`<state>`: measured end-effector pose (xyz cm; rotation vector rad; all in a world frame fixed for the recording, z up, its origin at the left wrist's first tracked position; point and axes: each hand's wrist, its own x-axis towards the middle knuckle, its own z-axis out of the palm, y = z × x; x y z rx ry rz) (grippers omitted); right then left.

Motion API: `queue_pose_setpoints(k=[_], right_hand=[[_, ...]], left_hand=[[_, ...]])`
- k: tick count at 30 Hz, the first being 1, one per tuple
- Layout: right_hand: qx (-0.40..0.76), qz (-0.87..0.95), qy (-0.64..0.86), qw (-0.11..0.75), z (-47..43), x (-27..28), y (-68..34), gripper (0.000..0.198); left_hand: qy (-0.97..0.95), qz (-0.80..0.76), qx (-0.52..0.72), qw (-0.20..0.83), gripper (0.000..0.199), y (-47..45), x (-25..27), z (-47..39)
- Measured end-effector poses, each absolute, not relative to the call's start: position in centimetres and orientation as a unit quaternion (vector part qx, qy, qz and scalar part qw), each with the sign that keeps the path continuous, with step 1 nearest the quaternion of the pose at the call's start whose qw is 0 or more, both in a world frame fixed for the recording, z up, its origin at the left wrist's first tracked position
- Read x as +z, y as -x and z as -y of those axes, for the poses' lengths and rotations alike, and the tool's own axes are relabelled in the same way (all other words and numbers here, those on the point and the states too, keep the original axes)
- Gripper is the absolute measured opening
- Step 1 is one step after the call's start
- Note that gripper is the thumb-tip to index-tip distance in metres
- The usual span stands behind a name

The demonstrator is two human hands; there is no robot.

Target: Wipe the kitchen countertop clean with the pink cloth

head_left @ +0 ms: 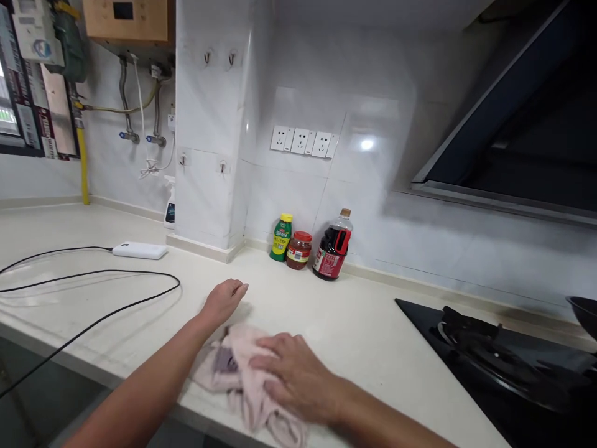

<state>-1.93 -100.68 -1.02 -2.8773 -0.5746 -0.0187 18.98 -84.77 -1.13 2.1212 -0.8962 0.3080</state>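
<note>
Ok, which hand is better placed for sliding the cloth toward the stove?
Probably the right hand: it rests on the pink cloth, on the side nearer the stove. The left hand is off the cloth and farther from the stove.

The cloth (249, 377) – pale pink with a greyish-purple patch (226, 361) – is lying crumpled on the counter (368, 348), its folds bunching loosely near the front edge.
</note>
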Motion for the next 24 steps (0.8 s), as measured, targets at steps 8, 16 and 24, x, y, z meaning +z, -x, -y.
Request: queue_pose_setpoints(k=[8, 16, 24], right_hand=[[-0.031, -0.119, 0.992, -0.012, 116.6, -2.3, -6.3, 0.057], [-0.032, -0.330, 0.943, -0.027, 130.8, -3.7, -5.3, 0.060], [-0.027, -0.407, 0.913, -0.018, 136.3, -4.3, 0.1, 0.064]], left_hand=[[-0.852, 0.357, 0.090, 0.372, 0.040, -18.5, -1.0, 85.1], [-0.872, 0.349, 0.041, 0.341, 0.041, -19.1, -1.2, 85.3], [-0.879, 0.345, 0.038, 0.326, 0.042, -19.1, -0.6, 85.3]])
